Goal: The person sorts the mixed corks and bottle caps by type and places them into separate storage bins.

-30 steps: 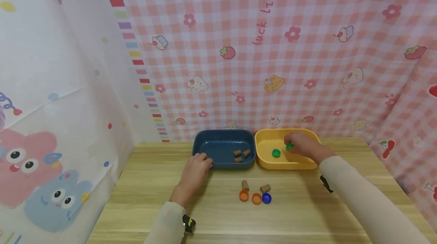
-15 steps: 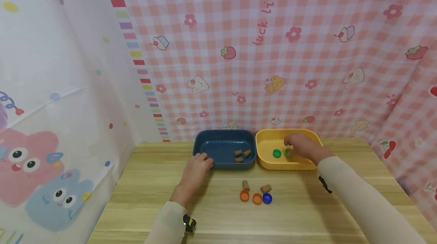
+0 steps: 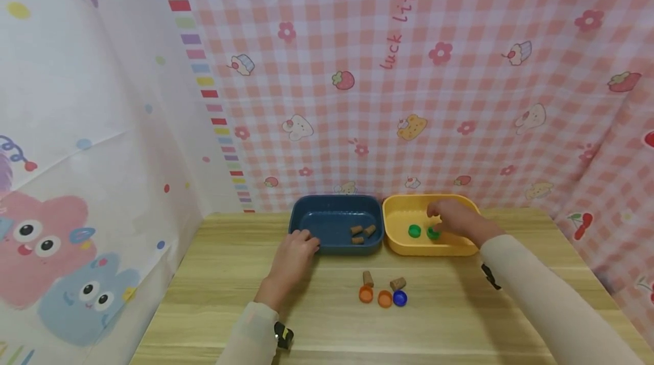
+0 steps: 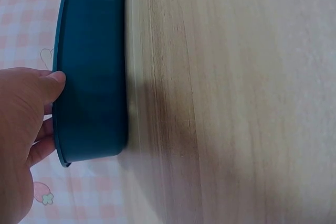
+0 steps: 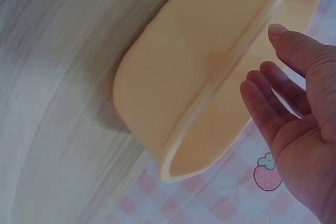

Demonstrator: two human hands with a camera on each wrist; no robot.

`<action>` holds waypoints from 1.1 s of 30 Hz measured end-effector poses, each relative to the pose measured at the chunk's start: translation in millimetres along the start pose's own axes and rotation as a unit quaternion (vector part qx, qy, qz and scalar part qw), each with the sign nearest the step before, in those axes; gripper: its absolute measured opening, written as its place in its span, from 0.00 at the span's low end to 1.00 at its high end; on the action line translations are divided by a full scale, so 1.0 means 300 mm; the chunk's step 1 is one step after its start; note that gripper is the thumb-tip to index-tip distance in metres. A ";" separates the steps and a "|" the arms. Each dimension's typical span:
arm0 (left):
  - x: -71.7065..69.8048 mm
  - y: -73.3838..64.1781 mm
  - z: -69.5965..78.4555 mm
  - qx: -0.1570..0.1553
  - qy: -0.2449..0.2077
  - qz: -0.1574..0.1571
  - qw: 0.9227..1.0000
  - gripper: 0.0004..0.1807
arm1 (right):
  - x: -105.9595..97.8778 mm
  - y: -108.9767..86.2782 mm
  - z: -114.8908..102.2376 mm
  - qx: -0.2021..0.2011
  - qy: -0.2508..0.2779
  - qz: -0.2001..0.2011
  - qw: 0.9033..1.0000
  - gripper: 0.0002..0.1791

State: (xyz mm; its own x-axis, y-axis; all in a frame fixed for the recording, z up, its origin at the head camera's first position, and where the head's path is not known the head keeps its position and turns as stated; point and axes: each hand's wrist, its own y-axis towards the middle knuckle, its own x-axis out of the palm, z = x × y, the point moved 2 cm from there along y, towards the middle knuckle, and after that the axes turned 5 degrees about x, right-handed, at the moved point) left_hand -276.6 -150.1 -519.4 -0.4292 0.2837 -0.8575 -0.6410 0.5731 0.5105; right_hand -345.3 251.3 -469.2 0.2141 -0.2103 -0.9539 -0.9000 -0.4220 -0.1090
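Note:
My left hand holds the near left corner of a dark blue plastic bin. In the left wrist view its thumb lies on the outer wall at the rim, with the other fingers behind the rim. Several small corks lie in the bin's right part. My right hand hovers over the yellow bin, fingers parted and nothing between them in the right wrist view. Just below its fingertips sits a green bottle cap; another green cap lies to its left on the bin's floor.
In front of the bins on the wooden table lie two corks, two orange caps and a blue cap. The bins stand side by side against a pink checked cloth. A white patterned cloth hangs at left.
My right hand has let go of the second green cap, which now lies in the yellow bin beside the first. The left hand has stayed at the blue bin.

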 end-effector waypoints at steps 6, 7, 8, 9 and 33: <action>0.004 0.002 -0.003 0.000 0.003 0.005 1.000 0.03 | -0.008 -0.008 -0.007 0.015 0.051 0.007 0.999 0.17; 0.005 0.002 -0.003 0.000 0.003 0.004 1.000 0.03 | -0.007 -0.011 -0.008 0.011 0.049 0.012 0.999 0.17; 0.007 0.002 -0.004 0.000 0.002 0.003 1.000 0.03 | -0.006 -0.014 -0.009 0.004 0.045 0.018 0.999 0.17; 0.009 0.003 -0.004 0.000 0.002 0.002 1.000 0.03 | -0.004 -0.018 -0.009 -0.001 0.042 0.025 0.999 0.17; 0.005 0.000 0.000 0.005 0.001 0.015 1.000 0.02 | 0.027 -0.205 -0.085 -0.057 0.083 0.175 0.980 0.12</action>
State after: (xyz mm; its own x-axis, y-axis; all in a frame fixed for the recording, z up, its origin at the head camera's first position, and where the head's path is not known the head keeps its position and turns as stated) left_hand -277.1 -149.6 -520.7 -0.4489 0.2988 -0.8422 -0.6221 0.5720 0.5346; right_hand -278.5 252.9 -463.2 -0.0326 -0.4952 -0.8682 -0.8834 -0.3921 0.2568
